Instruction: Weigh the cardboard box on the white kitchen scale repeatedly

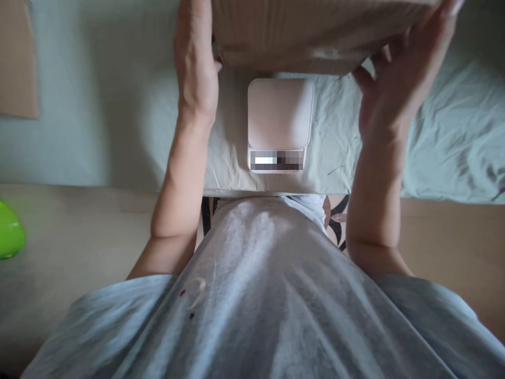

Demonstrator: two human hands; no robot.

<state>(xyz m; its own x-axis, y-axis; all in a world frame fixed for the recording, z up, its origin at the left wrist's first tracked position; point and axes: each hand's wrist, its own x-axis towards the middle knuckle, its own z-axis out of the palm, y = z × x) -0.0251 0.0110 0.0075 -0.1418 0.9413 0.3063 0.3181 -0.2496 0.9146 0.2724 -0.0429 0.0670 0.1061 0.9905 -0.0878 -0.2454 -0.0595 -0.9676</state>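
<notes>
Clamped between left hand [196,63] and right hand [398,79], the cardboard box [315,31] hangs above the kitchen scale [280,113], not yet set down.

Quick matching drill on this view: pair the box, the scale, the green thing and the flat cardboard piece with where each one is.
1. cardboard box
2. scale
3. green thing
4. flat cardboard piece

a. far left edge, lower down
b. on the cloth, under the box
c. top left corner
d. held between left hand and right hand

Pairs: 1-d, 2-b, 3-a, 4-c
</notes>
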